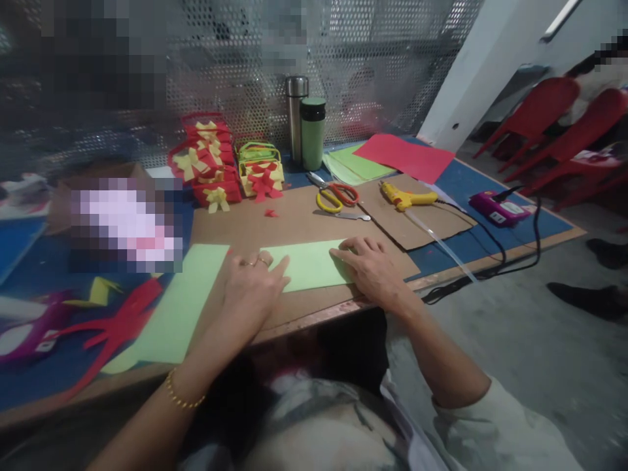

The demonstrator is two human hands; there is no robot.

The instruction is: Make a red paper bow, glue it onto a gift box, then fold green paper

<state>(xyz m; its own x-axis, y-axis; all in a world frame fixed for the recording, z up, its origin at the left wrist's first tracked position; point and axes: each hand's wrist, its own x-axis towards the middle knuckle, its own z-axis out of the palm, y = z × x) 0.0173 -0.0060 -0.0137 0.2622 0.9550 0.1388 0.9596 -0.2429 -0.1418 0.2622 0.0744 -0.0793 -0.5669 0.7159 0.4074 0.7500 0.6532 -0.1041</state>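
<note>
A light green rectangular piece [311,267] lies flat on brown cardboard [230,226] in front of me. My left hand [255,278] rests on its left end, index finger stretched out on the green surface and the other fingers partly bent. On its right end lies my right hand [370,265], palm down with the fingers spread. Neither hand is wrapped round anything. A larger light green sheet [184,301] lies to the left, beside my left forearm.
Behind the cardboard are scissors [330,198], a yellow glue gun [405,196], red baskets [216,186], yellow-green baskets [260,154] and a green bottle [313,134]. Red strips [130,314] lie left; a purple power box [500,208] with cables sits right.
</note>
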